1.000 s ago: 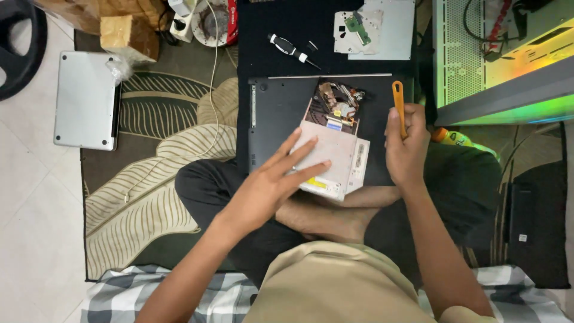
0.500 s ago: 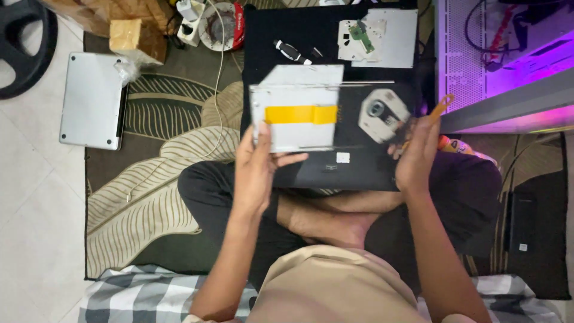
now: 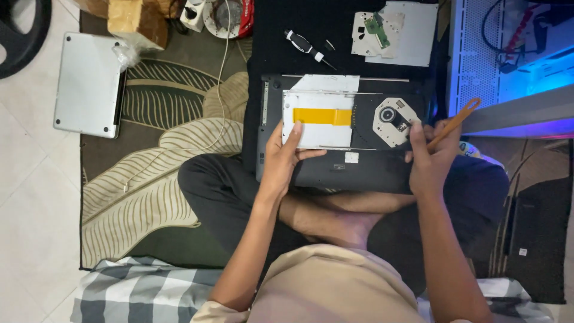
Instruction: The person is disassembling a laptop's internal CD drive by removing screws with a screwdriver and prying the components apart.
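I sit cross-legged with a dark laptop base [image 3: 359, 173] on my lap. On it lies an opened optical drive [image 3: 317, 134], silver-white with a yellow flat strip [image 3: 323, 116] across its top. My left hand [image 3: 280, 160] holds the drive's left end, fingers on its top face. The drive's dark tray with a round silver spindle plate [image 3: 391, 119] sticks out to the right. My right hand [image 3: 431, 160] grips a thin orange pry tool [image 3: 457, 118], its fingertips touching the tray beside the spindle plate.
A small black screwdriver [image 3: 308, 46] and a metal cover with a green circuit board [image 3: 394, 27] lie on the black mat beyond. A silver laptop [image 3: 89, 84] rests on the floor at left. A blue-lit computer case [image 3: 508, 60] stands at right. A leaf-patterned rug [image 3: 149, 179] lies beneath.
The drive, held up and tilted a second ago, has been turned over and laid flat on the laptop base with its tray out to the right. The case light went from green to blue.
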